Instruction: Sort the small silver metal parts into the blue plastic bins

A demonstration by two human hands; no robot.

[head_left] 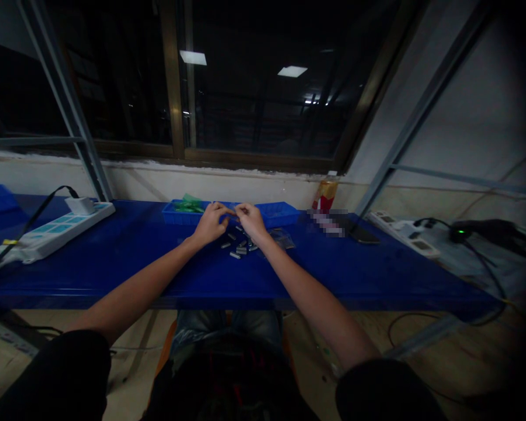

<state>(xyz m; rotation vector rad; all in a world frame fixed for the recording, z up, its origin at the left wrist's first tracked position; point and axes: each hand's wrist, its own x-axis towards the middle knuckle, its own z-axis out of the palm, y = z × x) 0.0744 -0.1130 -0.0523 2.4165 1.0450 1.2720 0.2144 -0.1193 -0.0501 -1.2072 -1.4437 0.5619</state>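
My left hand (210, 224) and my right hand (251, 221) meet fingertip to fingertip above the middle of the blue table (127, 263). Both have thumb and fingers pinched together. Whatever lies between them is too small and dim to make out. Just below the hands, several short silvery metal cylinders (235, 255) are scattered on the tabletop, partly hidden by my right hand and forearm. A clear plastic bag (284, 238) rests beside my right wrist.
Behind my hands stand a blue tray with green plastic pieces (188, 204) and another blue tray (287, 216). White power strips (56, 231) lie at both sides. A red and yellow packet (325, 196) and a dark phone (364, 236) are at the right. Metal posts flank the table.
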